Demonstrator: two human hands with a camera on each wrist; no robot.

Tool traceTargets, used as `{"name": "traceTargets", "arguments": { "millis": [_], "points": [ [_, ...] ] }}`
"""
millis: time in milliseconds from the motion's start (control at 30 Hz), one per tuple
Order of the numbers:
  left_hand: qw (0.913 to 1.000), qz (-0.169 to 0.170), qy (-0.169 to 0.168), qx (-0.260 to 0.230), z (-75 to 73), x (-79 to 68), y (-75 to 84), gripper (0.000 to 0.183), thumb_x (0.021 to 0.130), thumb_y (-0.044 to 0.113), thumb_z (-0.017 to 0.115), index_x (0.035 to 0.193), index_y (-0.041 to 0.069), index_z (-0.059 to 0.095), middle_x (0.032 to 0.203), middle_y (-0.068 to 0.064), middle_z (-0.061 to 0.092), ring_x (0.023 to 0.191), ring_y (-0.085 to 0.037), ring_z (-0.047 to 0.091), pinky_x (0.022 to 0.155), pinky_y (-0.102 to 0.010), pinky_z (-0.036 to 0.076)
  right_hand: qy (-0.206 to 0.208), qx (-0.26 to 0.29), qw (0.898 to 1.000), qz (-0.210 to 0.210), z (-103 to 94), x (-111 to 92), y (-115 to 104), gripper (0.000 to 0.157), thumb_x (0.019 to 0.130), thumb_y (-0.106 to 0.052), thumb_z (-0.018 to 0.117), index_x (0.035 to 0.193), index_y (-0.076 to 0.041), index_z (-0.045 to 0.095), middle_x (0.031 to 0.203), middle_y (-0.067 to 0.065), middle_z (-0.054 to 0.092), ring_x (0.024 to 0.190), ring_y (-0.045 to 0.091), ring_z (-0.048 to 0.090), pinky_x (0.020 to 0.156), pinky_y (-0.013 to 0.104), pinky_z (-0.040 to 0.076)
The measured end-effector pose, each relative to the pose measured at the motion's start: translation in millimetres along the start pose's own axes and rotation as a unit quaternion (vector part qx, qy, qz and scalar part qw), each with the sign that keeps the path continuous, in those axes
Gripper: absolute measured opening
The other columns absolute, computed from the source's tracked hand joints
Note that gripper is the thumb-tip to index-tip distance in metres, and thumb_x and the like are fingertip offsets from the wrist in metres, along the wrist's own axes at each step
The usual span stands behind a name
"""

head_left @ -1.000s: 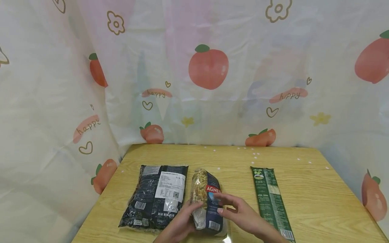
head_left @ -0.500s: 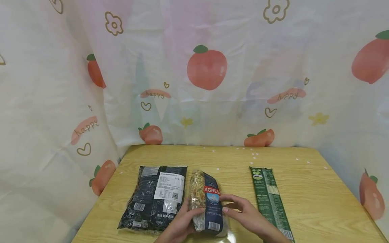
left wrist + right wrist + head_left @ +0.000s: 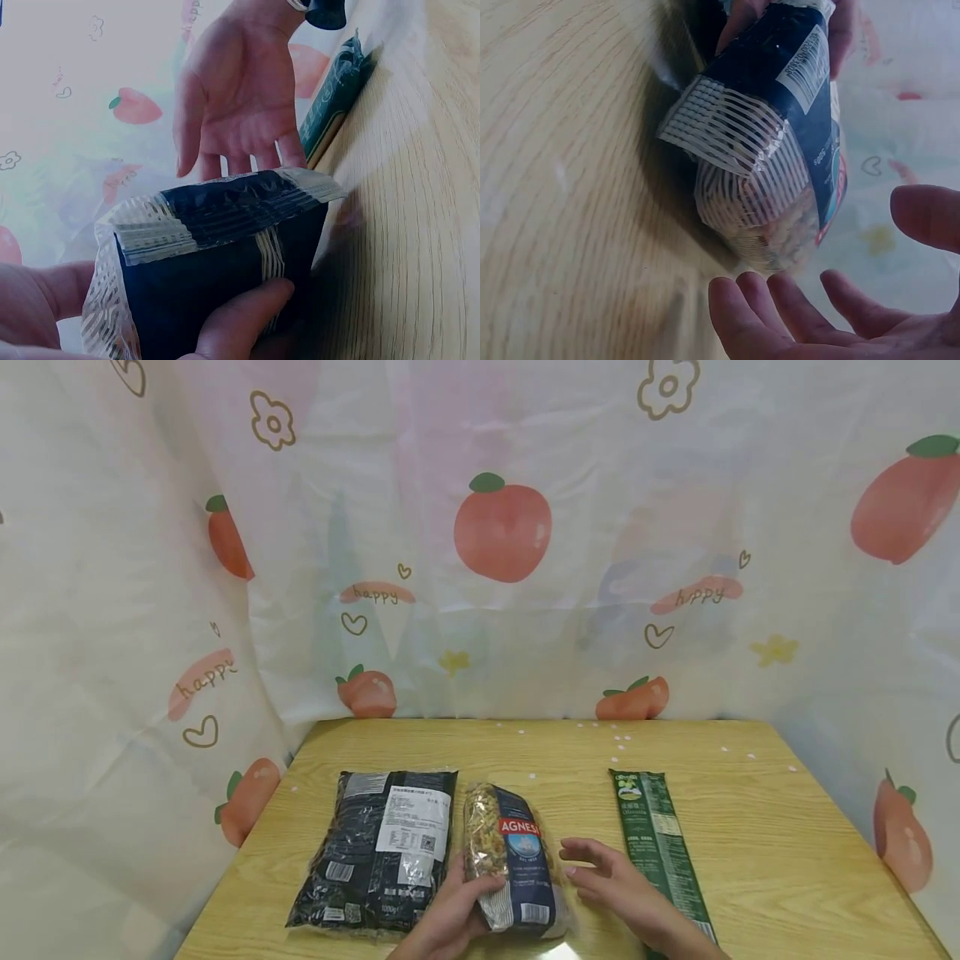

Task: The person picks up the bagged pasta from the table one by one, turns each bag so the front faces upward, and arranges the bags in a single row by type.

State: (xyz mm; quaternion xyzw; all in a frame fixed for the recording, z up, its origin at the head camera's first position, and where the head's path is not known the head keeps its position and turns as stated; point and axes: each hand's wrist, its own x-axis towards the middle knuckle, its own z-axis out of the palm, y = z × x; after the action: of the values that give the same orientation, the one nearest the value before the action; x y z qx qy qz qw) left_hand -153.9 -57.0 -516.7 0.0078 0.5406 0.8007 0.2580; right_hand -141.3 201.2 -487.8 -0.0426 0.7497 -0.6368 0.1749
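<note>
A pasta bag (image 3: pixel 517 860), clear on one side with a dark blue label reading AGNESI, stands near the front of the table. My left hand (image 3: pixel 453 906) grips its left side, the thumb (image 3: pixel 244 319) across the front in the left wrist view. Off the bag's right side is my right hand (image 3: pixel 615 885), fingers relaxed and slightly bent, holding nothing. The right wrist view shows a gap between its fingertips (image 3: pixel 731 300) and the bag's striped end (image 3: pixel 742 142). Most of my left hand's fingers are hidden behind the bag.
A large black plastic bag with a white label (image 3: pixel 367 852) lies flat just left of my left hand. On the right, a long green packet (image 3: pixel 660 835) lies partly behind my right forearm. Small white specks dot the wooden table (image 3: pixel 555 747). A fruit-printed curtain (image 3: pixel 502 643) rises behind it.
My right hand has drawn away from the bag to the right and its fingers have come off the label. My left hand keeps its grip, and the label now faces me more.
</note>
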Motion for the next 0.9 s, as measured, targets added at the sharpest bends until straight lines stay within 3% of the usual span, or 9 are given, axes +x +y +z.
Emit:
{"name": "traceTargets", "arguments": {
  "millis": [267, 467, 567, 667, 767, 900],
  "points": [
    [0.9998, 0.006, -0.005, -0.015, 1.0, 3.2, -4.0, 0.074, 0.094, 0.004, 0.06, 0.152, 0.008, 0.014, 0.139, -0.019, 0.058, 0.116, -0.029, 0.068, 0.097, -0.058, 0.057, 0.001, 0.05, 0.999, 0.019, 0.6, 1, 5, 0.066, 0.108, -0.024, 0.053, 0.153, 0.015, 0.026, 0.154, 0.043, 0.033, 0.132, 0.048, 0.055, 0.104, 0.055, 0.056],
    [0.9995, 0.005, -0.016, -0.026, 5.8, 1.4, -1.2, 0.077, 0.094, 0.004, 0.06, 0.155, 0.009, 0.013, 0.138, -0.018, 0.06, 0.118, -0.032, 0.068, 0.095, -0.055, 0.058, -0.016, 0.114, 0.992, 0.052, 3.2, 3, 10, 0.074, 0.108, -0.031, 0.052, 0.156, 0.014, 0.017, 0.159, 0.044, 0.021, 0.145, 0.061, 0.033, 0.105, 0.055, 0.055],
    [0.9994, 0.004, -0.019, -0.029, 7.1, 1.8, -0.9, 0.078, 0.094, 0.005, 0.06, 0.157, 0.009, 0.014, 0.136, -0.016, 0.062, 0.118, -0.031, 0.068, 0.094, -0.053, 0.059, -0.019, 0.131, 0.989, 0.064, 2.7, 5, 12, 0.075, 0.108, -0.034, 0.052, 0.157, 0.013, 0.018, 0.159, 0.042, 0.023, 0.141, 0.055, 0.044, 0.102, 0.054, 0.057],
    [0.9994, 0.001, -0.019, -0.028, 7.5, 1.0, -0.6, 0.077, 0.095, 0.006, 0.059, 0.158, 0.009, 0.015, 0.135, -0.016, 0.063, 0.118, -0.031, 0.068, 0.093, -0.051, 0.059, -0.029, 0.154, 0.985, 0.069, 1.8, 5, 15, 0.075, 0.109, -0.036, 0.051, 0.157, 0.011, 0.017, 0.155, 0.036, 0.037, 0.128, 0.036, 0.061, 0.098, 0.051, 0.059],
    [0.9992, -0.004, -0.024, -0.033, 7.3, -0.5, 0.2, 0.077, 0.096, 0.007, 0.059, 0.159, 0.01, 0.015, 0.135, -0.015, 0.064, 0.119, -0.031, 0.068, 0.094, -0.05, 0.06, -0.047, 0.19, 0.977, 0.08, 2.3, 5, 17, 0.078, 0.109, -0.037, 0.049, 0.159, 0.01, 0.012, 0.15, 0.026, 0.048, 0.118, 0.024, 0.066, 0.096, 0.051, 0.06],
    [0.9986, -0.01, -0.028, -0.044, 8.5, -1.2, 1.9, 0.077, 0.097, 0.008, 0.058, 0.161, 0.013, 0.015, 0.133, -0.012, 0.066, 0.118, -0.029, 0.068, 0.091, -0.044, 0.06, -0.068, 0.223, 0.968, 0.089, 4.8, 9, 18, 0.086, 0.109, -0.042, 0.047, 0.159, 0.012, 0.003, 0.149, 0.022, 0.049, 0.117, 0.023, 0.066, 0.097, 0.053, 0.058]
  ]
}}
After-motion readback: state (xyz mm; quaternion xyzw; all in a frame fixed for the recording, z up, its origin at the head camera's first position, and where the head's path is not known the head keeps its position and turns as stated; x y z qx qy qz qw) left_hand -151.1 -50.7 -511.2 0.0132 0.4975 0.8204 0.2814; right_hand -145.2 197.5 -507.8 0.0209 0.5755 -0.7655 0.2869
